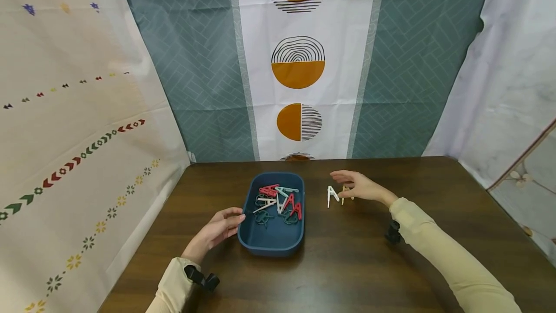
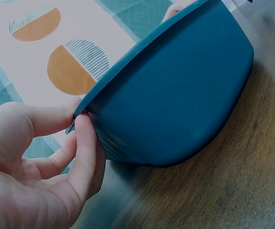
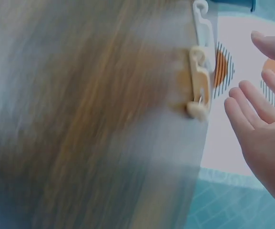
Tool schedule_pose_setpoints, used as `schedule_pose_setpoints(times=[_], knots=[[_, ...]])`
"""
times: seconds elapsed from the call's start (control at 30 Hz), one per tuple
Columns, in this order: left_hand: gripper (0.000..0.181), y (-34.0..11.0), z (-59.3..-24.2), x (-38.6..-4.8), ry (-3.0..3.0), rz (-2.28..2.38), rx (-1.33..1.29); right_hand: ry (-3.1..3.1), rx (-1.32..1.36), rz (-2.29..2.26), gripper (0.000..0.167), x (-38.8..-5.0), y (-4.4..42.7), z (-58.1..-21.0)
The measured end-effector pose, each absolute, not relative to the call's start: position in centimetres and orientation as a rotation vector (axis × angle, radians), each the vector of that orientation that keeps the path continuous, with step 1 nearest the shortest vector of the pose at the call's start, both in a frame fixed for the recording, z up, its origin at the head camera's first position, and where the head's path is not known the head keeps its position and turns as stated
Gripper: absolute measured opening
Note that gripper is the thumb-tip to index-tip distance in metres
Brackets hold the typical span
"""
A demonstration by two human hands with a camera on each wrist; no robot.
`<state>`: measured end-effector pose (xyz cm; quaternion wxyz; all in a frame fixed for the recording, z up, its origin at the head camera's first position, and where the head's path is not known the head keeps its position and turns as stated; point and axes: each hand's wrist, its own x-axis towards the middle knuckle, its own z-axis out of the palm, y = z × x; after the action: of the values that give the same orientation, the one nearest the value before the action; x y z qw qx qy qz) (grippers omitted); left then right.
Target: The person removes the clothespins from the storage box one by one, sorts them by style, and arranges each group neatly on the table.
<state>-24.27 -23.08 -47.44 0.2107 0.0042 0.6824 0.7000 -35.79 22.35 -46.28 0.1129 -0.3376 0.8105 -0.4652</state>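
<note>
The head camera looks forward and down across the wooden table (image 1: 347, 255), far enough back to take in the left hand (image 1: 221, 227), the right hand (image 1: 364, 187) and the printed curtain (image 1: 343, 76). The left wrist camera, tilted and close, faces the blue plastic bin (image 2: 175, 95) from outside. The right wrist camera, rolled sideways, skims the tabletop, sharing the yellow clothespin (image 3: 200, 78) with the head view; all three share the curtain.
</note>
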Motion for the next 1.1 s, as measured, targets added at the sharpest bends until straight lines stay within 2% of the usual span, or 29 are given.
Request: schedule_pose_setpoints(times=[0.63,1.1], knots=[[0.044,-22.9,-47.2,-24.2,1.897,1.961,-0.007,2.383,-1.085,-1.449,0.063,-35.4,16.5,-44.5],[0.032,-22.9,-47.8,-24.1,1.868,1.987,-0.017,2.32,-1.109,-1.455,0.06,-35.1,11.7,-44.3]])
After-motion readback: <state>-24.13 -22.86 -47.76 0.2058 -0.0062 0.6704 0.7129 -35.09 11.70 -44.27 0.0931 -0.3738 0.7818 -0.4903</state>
